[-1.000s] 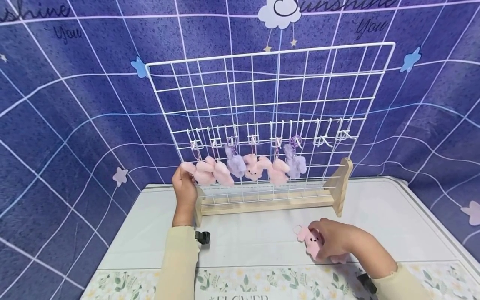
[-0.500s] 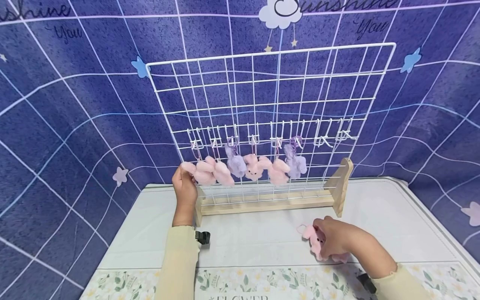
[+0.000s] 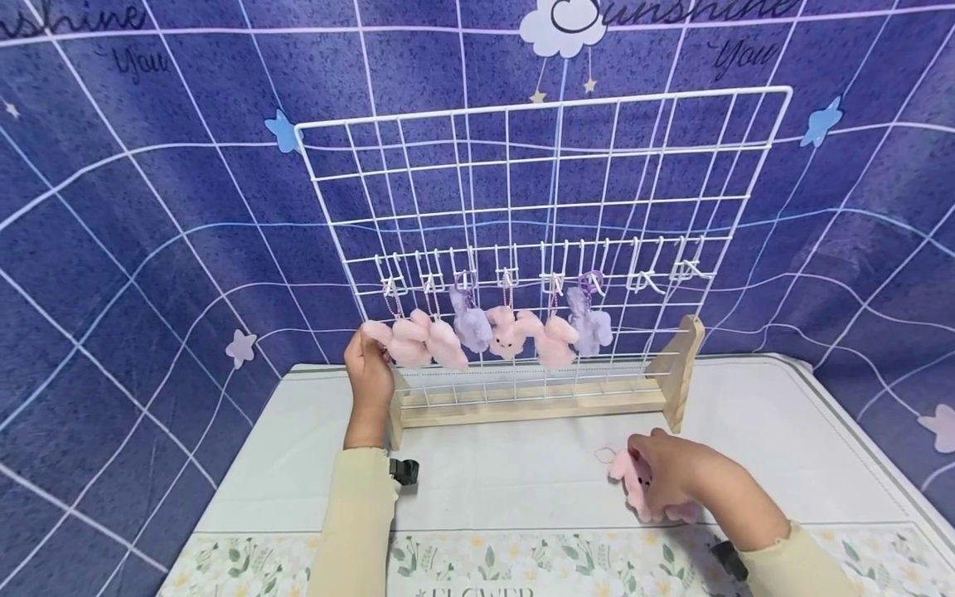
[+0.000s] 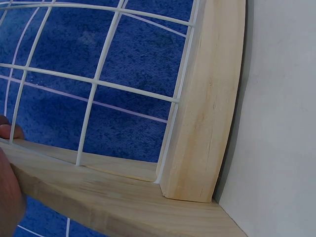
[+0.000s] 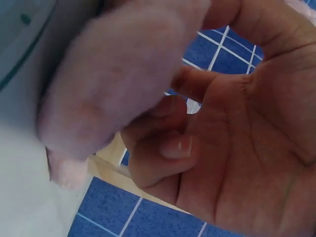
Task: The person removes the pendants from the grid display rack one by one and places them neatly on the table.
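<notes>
My left hand [image 3: 369, 371] grips the left end of the wooden stand [image 3: 533, 406] that holds up a white wire grid rack [image 3: 530, 178]. In the left wrist view its fingers curl over the edge of the wooden end piece [image 4: 79, 192]. Low over the white table, my right hand [image 3: 679, 473] holds a pink plush bunny keychain [image 3: 632, 491] between thumb and fingers. The bunny's ring [image 3: 605, 453] points towards the rack, and the palm hides part of its body. Up close in the right wrist view, the fuzzy pink plush [image 5: 116, 79] lies against the fingers.
Several pink plush bunnies [image 3: 445, 342] and purple plush bunnies [image 3: 589, 327] hang from hooks across the grid. Two hooks [image 3: 645, 280] at the right carry nothing. A flowered mat band [image 3: 477, 551] crosses the table's front; a blue patterned curtain [image 3: 186, 207] surrounds the back.
My right hand has shifted a little to the right with the pink plush bunny, whose face is now more covered by the fingers. The left hand stays on the stand.
</notes>
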The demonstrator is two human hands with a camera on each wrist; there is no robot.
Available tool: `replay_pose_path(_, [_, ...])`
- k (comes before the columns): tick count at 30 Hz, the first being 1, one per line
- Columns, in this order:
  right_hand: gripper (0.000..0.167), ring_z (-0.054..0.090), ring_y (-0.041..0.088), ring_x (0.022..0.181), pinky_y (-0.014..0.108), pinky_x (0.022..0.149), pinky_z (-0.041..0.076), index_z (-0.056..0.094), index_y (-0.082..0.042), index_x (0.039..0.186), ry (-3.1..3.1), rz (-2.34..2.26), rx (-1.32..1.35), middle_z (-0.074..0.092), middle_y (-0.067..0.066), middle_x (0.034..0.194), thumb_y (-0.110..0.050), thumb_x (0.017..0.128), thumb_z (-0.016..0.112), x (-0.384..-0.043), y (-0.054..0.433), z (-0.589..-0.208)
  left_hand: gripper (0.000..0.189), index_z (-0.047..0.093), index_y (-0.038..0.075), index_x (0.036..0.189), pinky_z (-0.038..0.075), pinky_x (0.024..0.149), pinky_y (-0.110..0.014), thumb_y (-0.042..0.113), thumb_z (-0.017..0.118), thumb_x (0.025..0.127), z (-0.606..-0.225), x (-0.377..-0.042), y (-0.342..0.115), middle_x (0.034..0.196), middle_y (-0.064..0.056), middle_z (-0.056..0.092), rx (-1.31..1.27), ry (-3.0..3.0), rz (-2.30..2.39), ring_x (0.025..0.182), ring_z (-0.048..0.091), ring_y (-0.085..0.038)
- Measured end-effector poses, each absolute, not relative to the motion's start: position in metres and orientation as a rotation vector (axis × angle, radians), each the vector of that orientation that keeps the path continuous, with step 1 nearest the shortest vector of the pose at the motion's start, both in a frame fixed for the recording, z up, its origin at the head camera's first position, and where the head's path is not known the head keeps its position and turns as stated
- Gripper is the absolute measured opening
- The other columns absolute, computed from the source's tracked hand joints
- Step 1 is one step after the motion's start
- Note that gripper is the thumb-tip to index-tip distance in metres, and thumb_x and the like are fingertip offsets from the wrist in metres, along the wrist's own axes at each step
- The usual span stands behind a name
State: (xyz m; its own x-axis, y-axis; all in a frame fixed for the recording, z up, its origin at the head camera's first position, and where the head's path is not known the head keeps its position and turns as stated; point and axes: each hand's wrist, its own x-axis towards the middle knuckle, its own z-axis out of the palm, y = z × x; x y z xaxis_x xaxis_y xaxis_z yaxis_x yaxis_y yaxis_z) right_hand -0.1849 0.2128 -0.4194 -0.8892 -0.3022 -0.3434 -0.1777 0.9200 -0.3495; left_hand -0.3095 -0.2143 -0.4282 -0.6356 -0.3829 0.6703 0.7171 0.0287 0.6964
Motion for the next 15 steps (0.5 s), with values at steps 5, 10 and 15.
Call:
replay_pose_path(5, [0.085,0.059,0.024,0.093,0.050,0.083,0.057,0.063,-0.008,0.134,2.692,-0.428,-0.351,0.057,0.010,0.110,-0.012,0.057,0.097,-0.1844,0.2149,-0.4178,0.032,0.064,0.026,0.083,0.034,0.051,-0.011,0.030,0.051,0.112,-0.4286,-0.3098,-0.2145,0.067,0.017,0.048,-0.351,-1.501,-1.731,0.057,0.041,0.004])
replay_pose_path(10, [0.062,0.059,0.020,0.084,0.044,0.075,0.055,0.067,-0.014,0.119,2.772,-0.446,-0.406,0.056,0.008,0.104,-0.016,0.062,0.088,-0.1833,0.2140,-0.4169,0.033,0.064,0.024,0.082,0.034,0.051,-0.011,0.025,0.050,0.112,-0.4269,-0.3084,-0.2138,0.067,0.014,0.048,-0.360,-1.493,-1.747,0.057,0.041,0.003])
replay_pose_path(15, [0.047,0.060,0.018,0.084,0.041,0.077,0.055,0.069,-0.008,0.119,2.949,-0.616,-0.509,0.062,0.010,0.110,-0.022,0.076,0.079,-0.1885,0.2066,-0.4174,0.035,0.064,0.025,0.082,0.034,0.051,-0.012,0.020,0.048,0.112,-0.4253,-0.3074,-0.2126,0.066,0.012,0.047,-0.343,-1.490,-1.751,0.056,0.041,0.003])
